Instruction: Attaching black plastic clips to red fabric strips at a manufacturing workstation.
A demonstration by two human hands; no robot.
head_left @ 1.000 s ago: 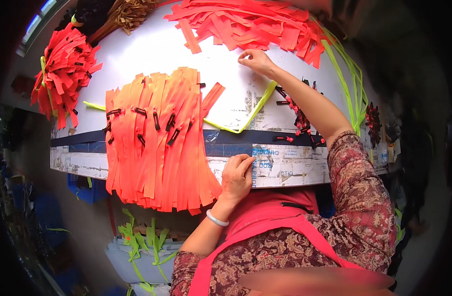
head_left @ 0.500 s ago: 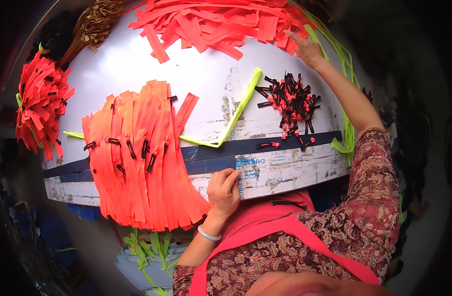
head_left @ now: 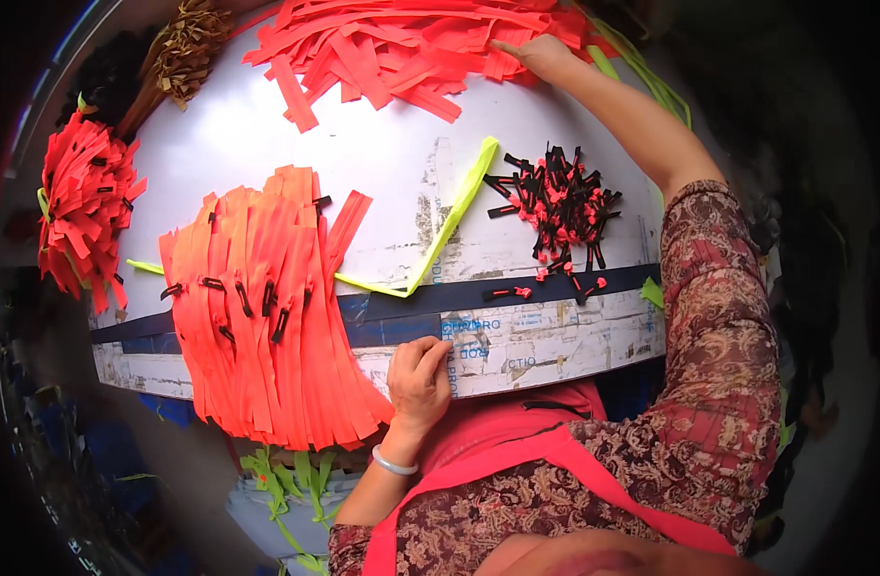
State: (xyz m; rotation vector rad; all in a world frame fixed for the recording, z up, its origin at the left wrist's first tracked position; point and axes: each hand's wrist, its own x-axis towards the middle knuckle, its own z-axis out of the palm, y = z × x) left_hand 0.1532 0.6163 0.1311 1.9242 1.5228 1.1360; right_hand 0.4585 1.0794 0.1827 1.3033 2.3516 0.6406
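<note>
My right hand [head_left: 544, 60] reaches to the far pile of red fabric strips [head_left: 392, 48], one finger stretched out onto its right part. Nothing shows held in it. At the table's near edge my left hand [head_left: 421, 382] is closed, thumb and fingers pressed together; what they hold, if anything, is hidden. Just left of it a layered stack of orange-red strips [head_left: 258, 365] lies over the edge, with several small black zipper pulls [head_left: 269, 298] scattered on it. A flat yellow-green ribbon [head_left: 454, 216] runs out from beneath the stack and bends toward the far side.
A heap of black zipper pulls with red bits [head_left: 560, 206] lies to the right. On the left stands a tied red bundle [head_left: 90, 206], with a brown bundle [head_left: 186, 53] behind. A dark band [head_left: 392, 317] crosses the white table [head_left: 267, 106]. Green strips [head_left: 651, 82] line the far right edge.
My right hand has moved left and farther away, from the pile's right edge onto the strips. My left hand stays at the near edge, still closed. The view has shifted slightly.
</note>
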